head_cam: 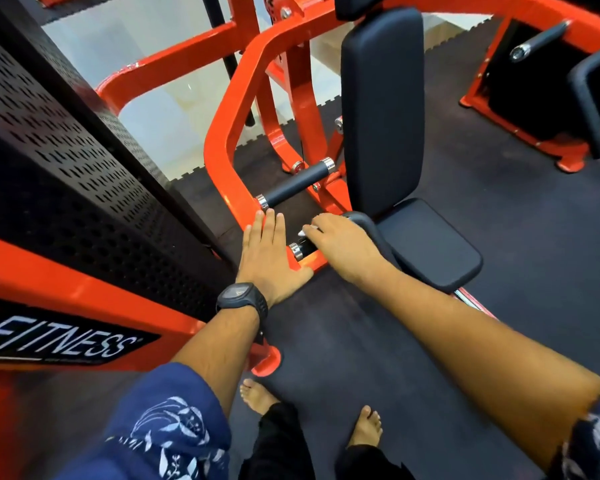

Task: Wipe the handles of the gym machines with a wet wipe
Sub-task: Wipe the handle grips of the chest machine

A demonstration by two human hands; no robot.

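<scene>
Right hand [343, 245] clenched wipe [302, 233] round lower handle [306, 250]; left hand [267, 252] lay flat, fingers straight, on orange frame [222, 150] beside it.

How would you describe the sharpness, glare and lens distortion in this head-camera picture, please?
Head view: the left hand and the right hand gripping the near handle are fairly sharp, the far handles at top right smeared. Head view: the wide lens slants the perforated panel and stretches the right forearm toward the corner. Head view: soft glare streaks the orange frame; a chrome collar glints.
</scene>
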